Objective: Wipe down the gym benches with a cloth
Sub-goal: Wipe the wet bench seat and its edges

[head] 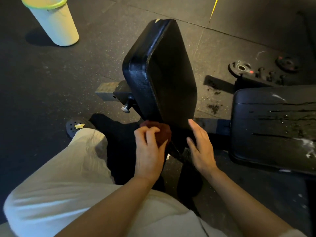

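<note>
The black bench pad (pixel 164 72) is standing tilted up on its frame, its long axis running from the near lower edge, just above the hands, away toward the far top corner, where a small pale scuff is showing. Its broad face is turning toward the right of the view and its stitched side edge toward the left.

The left hand (pixel 150 149) is sitting at the pad's near lower left corner, fingers curling around a bunched dark red cloth (pixel 162 132) and holding it against the pad's bottom edge. The right hand (pixel 201 147) is resting just right of that same lower edge, fingers straight and close together, holding nothing; whether its fingertips are actually touching the pad I cannot tell.

To the right of the pad, a second black bench pad (pixel 273 127) is lying nearly flat, its surface cracked and streaked with wet drops. To the pad's left, low down, a metal frame tube (pixel 106 91) with a pull pin (pixel 125 108) is sticking out. Well off to the pad's far left, a pale bucket (pixel 54 21) with a yellow-green rim is standing on the dark rubber floor (pixel 51 74). Beyond the pad's right side, weight plates (pixel 241 67) are lying on the floor. Below the pad, the person's leg in pale trousers (pixel 73 168) and a dark perforated shoe (pixel 77 127) are showing.
</note>
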A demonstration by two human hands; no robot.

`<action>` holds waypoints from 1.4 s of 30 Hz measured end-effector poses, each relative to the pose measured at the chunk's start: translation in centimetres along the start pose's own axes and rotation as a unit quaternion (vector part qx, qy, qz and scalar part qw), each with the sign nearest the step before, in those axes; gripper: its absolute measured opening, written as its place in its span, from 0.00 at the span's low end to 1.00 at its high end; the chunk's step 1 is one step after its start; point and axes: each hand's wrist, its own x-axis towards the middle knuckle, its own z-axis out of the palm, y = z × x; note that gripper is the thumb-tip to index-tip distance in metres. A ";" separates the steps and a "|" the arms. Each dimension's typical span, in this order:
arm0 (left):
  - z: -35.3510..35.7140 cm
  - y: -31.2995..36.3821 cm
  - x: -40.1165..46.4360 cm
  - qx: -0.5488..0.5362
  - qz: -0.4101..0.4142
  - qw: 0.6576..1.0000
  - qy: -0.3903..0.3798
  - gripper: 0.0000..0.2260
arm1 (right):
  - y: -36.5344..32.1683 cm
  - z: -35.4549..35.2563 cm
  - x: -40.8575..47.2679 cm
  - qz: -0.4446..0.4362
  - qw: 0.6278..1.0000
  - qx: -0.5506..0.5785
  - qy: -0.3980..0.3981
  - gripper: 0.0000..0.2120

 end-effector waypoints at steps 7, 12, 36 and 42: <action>1.5 -0.5 -1.3 0.059 -0.081 0.966 -0.236 0.16 | 0.3 2.1 -1.0 -0.006 1.000 0.020 -0.014 0.24; 1.1 0.1 -0.9 0.019 -0.046 0.995 -0.092 0.18 | 2.0 2.1 -2.8 0.015 0.999 0.031 0.007 0.21; -0.5 -0.1 -0.4 -0.023 -0.004 1.000 0.004 0.12 | -6.5 2.7 2.6 -0.151 0.978 0.080 0.118 0.24; -0.2 0.4 -0.7 0.007 0.051 0.997 -0.064 0.19 | -2.0 2.7 -2.0 0.042 0.986 0.132 0.096 0.27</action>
